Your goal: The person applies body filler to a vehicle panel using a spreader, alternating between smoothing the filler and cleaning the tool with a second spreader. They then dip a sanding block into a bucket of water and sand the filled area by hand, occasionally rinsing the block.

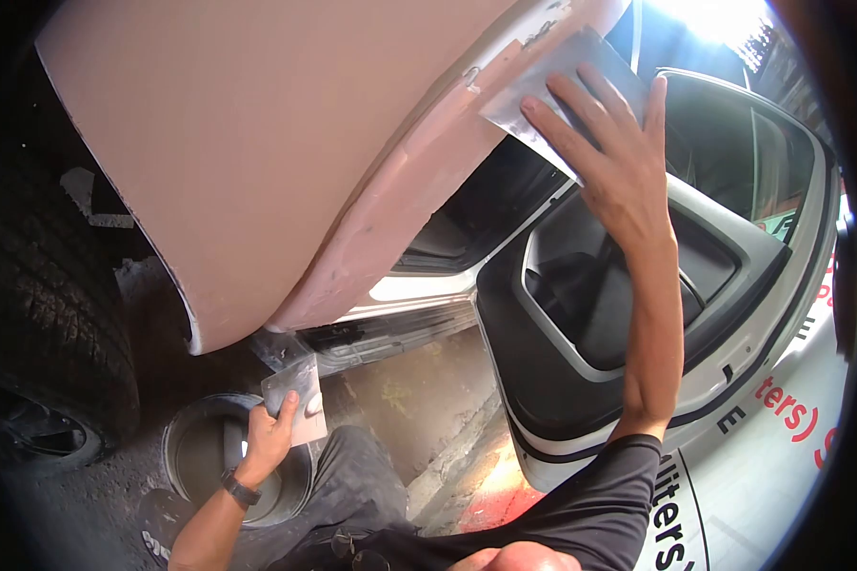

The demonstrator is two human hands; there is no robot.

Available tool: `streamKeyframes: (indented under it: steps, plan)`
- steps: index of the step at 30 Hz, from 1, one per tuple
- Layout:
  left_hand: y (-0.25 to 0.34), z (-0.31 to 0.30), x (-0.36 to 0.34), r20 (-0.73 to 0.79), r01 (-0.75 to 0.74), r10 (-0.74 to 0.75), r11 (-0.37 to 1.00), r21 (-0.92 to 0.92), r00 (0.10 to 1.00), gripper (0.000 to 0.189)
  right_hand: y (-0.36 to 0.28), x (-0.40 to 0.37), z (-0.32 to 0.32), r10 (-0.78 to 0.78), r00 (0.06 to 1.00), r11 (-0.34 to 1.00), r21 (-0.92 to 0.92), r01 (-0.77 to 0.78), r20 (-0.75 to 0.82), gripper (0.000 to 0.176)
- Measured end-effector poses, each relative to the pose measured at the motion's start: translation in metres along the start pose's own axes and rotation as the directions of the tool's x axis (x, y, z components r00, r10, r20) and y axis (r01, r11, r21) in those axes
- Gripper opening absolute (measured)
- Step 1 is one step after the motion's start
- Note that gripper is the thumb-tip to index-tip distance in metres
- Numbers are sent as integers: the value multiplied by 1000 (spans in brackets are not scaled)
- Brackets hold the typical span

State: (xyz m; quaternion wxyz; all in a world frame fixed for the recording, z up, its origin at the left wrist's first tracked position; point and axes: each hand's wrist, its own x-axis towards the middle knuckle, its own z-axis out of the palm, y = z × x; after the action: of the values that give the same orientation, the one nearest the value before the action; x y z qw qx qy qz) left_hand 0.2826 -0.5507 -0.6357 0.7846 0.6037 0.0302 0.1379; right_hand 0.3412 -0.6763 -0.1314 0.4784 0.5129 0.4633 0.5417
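My right hand (609,133) is laid with spread fingers on a thin, shiny grey spreader sheet (600,59), pressed against the edge of a pinkish, filler-coated car body panel (257,124). The thumb side is partly hidden behind the sheet. Lower down, my left hand (274,430) grips a flat grey metal plate (300,381) with the thumb on top. A small pale dab of paste (313,404) shows on that plate. The plate is apart from the panel, above a bucket.
A round bucket (173,447) stands on the ground beneath my left hand. A tyre (43,314) is at the left. An open car door (552,381) with black trim stands at the right, beside a printed banner (781,457). The door sill (390,340) lies between.
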Motion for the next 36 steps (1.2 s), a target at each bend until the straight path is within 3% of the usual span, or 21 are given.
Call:
streamKeyframes:
  steps: [9, 13, 16, 19, 22, 36]
  plan:
    - [1, 1, -1, -14, -7, 7, 1000, 30, 1000, 51, -7, 25, -2, -43, 999, 999, -11, 43, 5, 44]
    - [-4, 1, -1, -18, 20, -19, 999, 51, 1000, 52, -8, 15, 8, -12, 999, 1000, 24, 12, 35, 53]
    - [-4, 2, 0, -18, 15, -15, 1000, 24, 1000, 52, -5, 1, 14, -10, 1000, 999, 50, 9, 19, 47]
    - [-5, 1, 0, -14, 17, -17, 999, 30, 1000, 52, 1, -12, 2, -32, 992, 999, -6, 33, 125, 50]
    - [-6, 2, 1, -10, 18, -18, 998, 64, 1000, 51, 6, -1, -11, -10, 998, 1000, -11, 10, 58, 50]
    - [-6, 4, -1, -1, -31, 31, 995, 99, 1000, 58, 10, 41, -15, -79, 992, 994, -69, 86, 94, 48]
